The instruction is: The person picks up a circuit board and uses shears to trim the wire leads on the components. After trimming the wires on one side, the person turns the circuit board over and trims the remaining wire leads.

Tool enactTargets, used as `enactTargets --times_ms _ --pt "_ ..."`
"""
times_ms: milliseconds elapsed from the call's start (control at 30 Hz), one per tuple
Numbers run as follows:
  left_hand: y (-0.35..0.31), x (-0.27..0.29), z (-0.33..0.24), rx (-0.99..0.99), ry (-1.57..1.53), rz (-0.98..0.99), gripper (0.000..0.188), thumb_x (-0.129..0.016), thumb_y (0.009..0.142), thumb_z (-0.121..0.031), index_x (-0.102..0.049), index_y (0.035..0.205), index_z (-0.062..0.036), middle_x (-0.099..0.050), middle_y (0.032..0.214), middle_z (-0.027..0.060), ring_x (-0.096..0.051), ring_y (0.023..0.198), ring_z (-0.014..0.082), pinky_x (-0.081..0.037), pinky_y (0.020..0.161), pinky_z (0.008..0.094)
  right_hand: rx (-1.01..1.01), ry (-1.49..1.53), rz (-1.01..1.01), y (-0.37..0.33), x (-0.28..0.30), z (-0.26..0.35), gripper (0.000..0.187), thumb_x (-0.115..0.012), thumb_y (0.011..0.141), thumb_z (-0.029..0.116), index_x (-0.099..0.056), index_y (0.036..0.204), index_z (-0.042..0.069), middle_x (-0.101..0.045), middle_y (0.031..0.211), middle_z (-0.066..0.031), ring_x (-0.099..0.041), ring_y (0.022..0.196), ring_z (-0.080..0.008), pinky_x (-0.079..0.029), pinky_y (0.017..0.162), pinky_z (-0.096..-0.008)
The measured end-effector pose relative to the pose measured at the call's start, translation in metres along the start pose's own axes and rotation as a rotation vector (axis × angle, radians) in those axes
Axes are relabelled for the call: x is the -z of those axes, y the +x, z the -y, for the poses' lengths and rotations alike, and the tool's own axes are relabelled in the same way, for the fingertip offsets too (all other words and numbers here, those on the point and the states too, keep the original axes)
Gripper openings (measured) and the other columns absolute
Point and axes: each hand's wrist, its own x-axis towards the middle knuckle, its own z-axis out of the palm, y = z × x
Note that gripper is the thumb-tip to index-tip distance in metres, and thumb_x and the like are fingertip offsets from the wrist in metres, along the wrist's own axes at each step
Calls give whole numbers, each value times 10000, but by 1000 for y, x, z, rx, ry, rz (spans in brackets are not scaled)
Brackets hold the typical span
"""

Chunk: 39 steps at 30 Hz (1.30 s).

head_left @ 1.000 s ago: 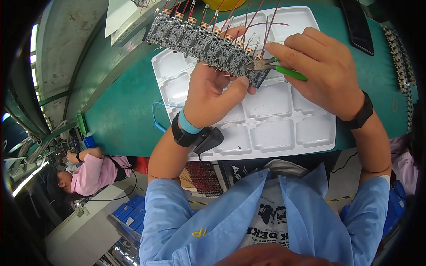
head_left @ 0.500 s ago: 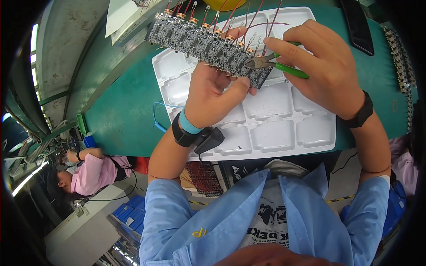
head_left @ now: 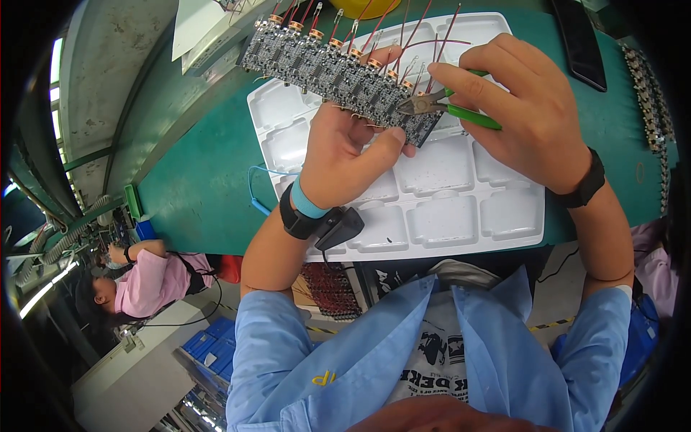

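A long, dark circuit board panel (head_left: 324, 72) is tilted above the white tray. Copper coils, clear LEDs and red wires stand along its far edge, and short leads poke out along the near edge. My left hand (head_left: 353, 155) grips the board from beneath, thumb on its near edge by the right end. Green-handled side cutters (head_left: 468, 114) are in my right hand (head_left: 518, 108), fingers closed round the handles. Their jaws lie over the board's right part; whether they touch a lead I cannot tell.
The white compartment tray (head_left: 439, 183) lies on a green mat (head_left: 209, 187). A black flat object (head_left: 579, 47) and a string of boards (head_left: 651, 115) lie to the right. A yellow container (head_left: 360, 7) stands at the back. Another person (head_left: 155, 281) in pink works at far left.
The board has shifted very slightly to the right under the cutters. Both hands otherwise keep the same grip and place.
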Motion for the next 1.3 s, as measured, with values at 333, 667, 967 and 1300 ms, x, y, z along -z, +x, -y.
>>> enactTargets --times_ms 333,667,967,1300 --pt "1 5 4 -21 85 68 809 -555 924 125 -237 1660 9 -309 1720 186 -688 1198 256 -657 809 363 1 -17 3 -1 0 0 633 -885 595 -14 -759 1207 90 -653 996 -59 -638 875 -264 -514 744 -404" --pt "1 4 4 -1 36 67 800 -588 934 116 -245 1652 29 -357 1679 169 -667 1175 227 -627 861 371 -16 -21 29 -9 -4 -1 618 -885 579 7 -762 1177 94 -654 980 -46 -635 863 -252 -514 701 -390" --pt "0 5 6 -8 44 83 798 -591 933 114 -257 1653 27 -373 1669 166 -668 1199 231 -630 861 371 -27 20 56 -10 -4 -2 658 -891 563 -2 -753 1199 95 -666 993 -44 -638 856 -240 -513 684 -380" --pt "1 3 4 30 24 118 793 -612 933 110 -288 1653 31 -400 1646 145 -651 1205 210 -620 892 362 3 -16 -14 0 -1 1 680 -896 556 9 -750 1216 89 -666 1008 -62 -645 881 -262 -520 743 -392"
